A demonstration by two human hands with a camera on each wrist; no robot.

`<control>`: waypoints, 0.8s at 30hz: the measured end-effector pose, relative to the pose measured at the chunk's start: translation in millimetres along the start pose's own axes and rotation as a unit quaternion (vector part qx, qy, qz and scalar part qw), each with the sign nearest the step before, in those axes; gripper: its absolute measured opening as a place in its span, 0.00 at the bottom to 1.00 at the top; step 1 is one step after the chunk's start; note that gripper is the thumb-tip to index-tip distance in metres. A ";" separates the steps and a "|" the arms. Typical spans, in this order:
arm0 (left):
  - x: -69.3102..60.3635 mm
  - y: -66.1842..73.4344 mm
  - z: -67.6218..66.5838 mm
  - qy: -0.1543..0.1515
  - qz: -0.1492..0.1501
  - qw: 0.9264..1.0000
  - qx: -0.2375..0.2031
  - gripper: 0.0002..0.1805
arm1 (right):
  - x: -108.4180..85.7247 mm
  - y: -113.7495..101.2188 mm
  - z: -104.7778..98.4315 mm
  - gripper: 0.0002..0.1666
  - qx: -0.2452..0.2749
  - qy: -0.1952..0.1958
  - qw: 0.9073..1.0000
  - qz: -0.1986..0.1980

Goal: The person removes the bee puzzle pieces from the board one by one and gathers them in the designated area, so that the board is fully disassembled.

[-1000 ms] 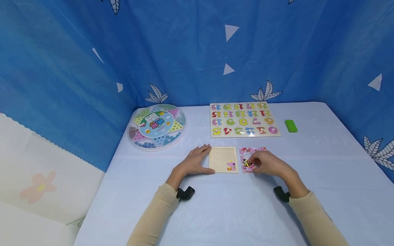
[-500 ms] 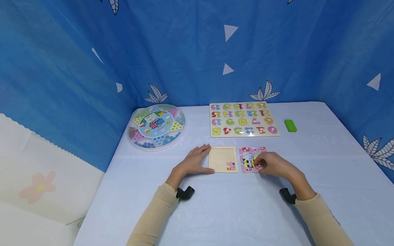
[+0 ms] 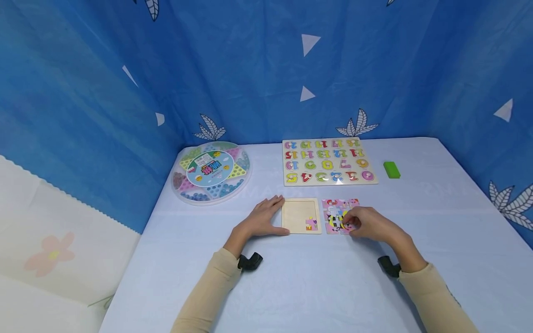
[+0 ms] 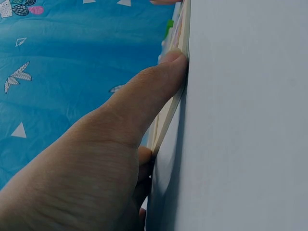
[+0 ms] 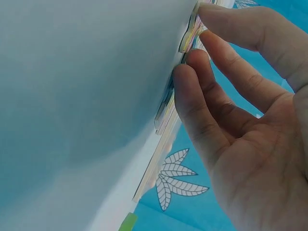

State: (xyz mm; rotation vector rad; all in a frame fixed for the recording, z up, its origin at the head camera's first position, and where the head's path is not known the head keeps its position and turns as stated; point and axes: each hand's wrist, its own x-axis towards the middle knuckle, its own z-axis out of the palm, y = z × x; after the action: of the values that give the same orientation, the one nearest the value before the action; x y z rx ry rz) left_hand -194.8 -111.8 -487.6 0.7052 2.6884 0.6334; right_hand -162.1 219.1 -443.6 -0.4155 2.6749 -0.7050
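The left hand (image 3: 263, 218) spans the left side of a small square wooden puzzle tray (image 3: 297, 200), its fingers fairly straight. In the left wrist view its thumb (image 4: 159, 79) lies along the tray's edge. One pink puzzle piece (image 3: 311, 224) sits in the tray's lower right corner. To the right, a pink jigsaw picture (image 3: 332, 213) of several pieces lies on the table. Bent over its lower right part, the right hand (image 3: 368, 223) pinches a puzzle piece (image 5: 187, 38) between thumb and fingertips. That hand partly hides the picture.
Behind the tray lies a wooden number board (image 3: 329, 162) with coloured numerals. A round Chinese checkers set (image 3: 211, 173) with marbles stands at the back left. A green block (image 3: 391, 169) lies to the right of the board. Blue curtain (image 3: 258, 69) borders the table.
The right hand has shifted slightly right across the jigsaw picture, uncovering its middle, then stayed almost still. The left hand has kept its place on the tray.
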 end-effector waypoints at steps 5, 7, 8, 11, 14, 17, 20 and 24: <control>-0.1 -0.9 0.5 0.000 0.001 1.000 -0.003 0.59 | 1.3 -0.8 -1.6 0.16 -0.007 0.000 1.000 -0.011; 0.1 -1.3 0.6 0.001 0.002 1.000 -0.002 0.59 | 2.0 -1.2 -2.1 0.15 -0.013 0.001 1.000 -0.016; 0.1 -1.3 0.5 0.001 0.003 1.000 -0.003 0.59 | 2.3 -1.3 -2.3 0.15 -0.015 0.000 1.000 -0.017; 0.6 -1.5 0.6 0.001 0.004 1.000 -0.003 0.59 | 3.1 -1.5 -2.6 0.15 -0.018 -0.002 1.000 -0.018; 0.6 -1.3 0.4 0.000 0.003 1.000 -0.004 0.59 | 3.2 -1.7 -2.7 0.15 -0.016 -0.005 1.000 -0.015; 0.2 -0.9 -0.1 -0.001 0.002 1.000 -0.005 0.59 | 3.0 -1.7 -2.9 0.15 -0.013 -0.007 1.000 -0.013; -0.2 -0.1 -0.8 -0.002 0.001 1.000 -0.005 0.59 | 2.8 -2.0 -3.1 0.15 -0.012 -0.008 1.000 -0.010; -0.3 0.9 -1.7 -0.003 -0.001 1.000 -0.003 0.59 | 3.7 -3.1 -3.6 0.16 -0.010 -0.007 1.000 -0.007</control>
State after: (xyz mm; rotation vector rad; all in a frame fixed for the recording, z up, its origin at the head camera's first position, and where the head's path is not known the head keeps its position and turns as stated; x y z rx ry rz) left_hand -194.9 -111.8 -485.7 0.7009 2.6795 0.6372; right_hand -166.2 216.7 -440.0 -0.4436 2.6698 -0.6785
